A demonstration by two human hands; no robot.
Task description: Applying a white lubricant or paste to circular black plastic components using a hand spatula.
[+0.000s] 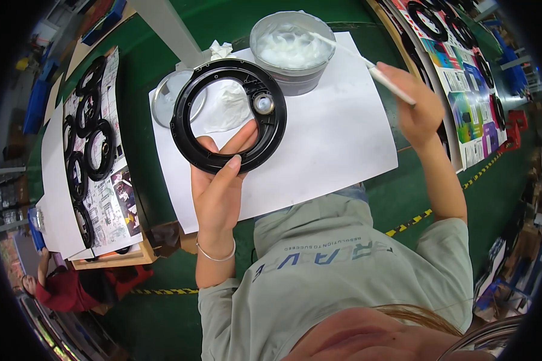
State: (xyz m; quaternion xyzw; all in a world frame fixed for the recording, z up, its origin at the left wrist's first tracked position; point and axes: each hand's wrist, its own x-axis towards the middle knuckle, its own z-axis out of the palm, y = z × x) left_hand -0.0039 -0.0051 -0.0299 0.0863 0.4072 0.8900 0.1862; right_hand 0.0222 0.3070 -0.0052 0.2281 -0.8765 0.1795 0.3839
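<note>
My left hand [215, 194] grips a black plastic ring [224, 70] by its near edge, thumb on top and fingers reaching through the opening. A round metallic part [263, 104] sits in the ring's wider right side. At the right, my right hand [420, 107] is closed on a thin white stick [394, 89], slightly blurred. The stick's far end reaches over the rim of a grey tub [292, 81] into thick white paste [289, 49]. Whether the stick's tip carries paste is hard to make out.
White paper [337, 144] covers the green table. Behind the ring lie a round clear lid [161, 103] and a crumpled white tissue [230, 108]. More black rings [99, 150] lie on a board at left; others [427, 21] are on a printed board at right. A person in red [72, 289] is at lower left.
</note>
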